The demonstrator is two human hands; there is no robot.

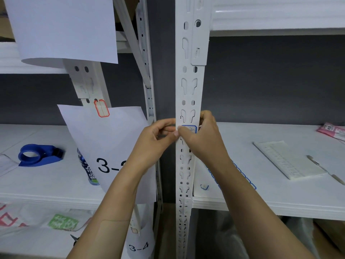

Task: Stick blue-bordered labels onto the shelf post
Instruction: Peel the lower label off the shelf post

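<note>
A white slotted shelf post [188, 75] runs up the middle of the view. A blue-bordered label [190, 129] lies across its front at hand height. My right hand [201, 139] wraps the post's right side, thumb pressing the label's left part. My left hand [158, 139] touches the post's left edge, its fingertips pinched at the label's left end. A sheet of blue-bordered labels [242, 176] lies on the right shelf, mostly hidden behind my right forearm.
A blue tape dispenser [37, 155] and a bottle [89, 171] stand on the left shelf. Paper sheets marked 3-2 [112, 146] and 3-4 [139, 246] hang on the left post, with a red-bordered label [101, 108]. A white keyboard [287, 159] and pink packet [332, 130] lie on the right shelf.
</note>
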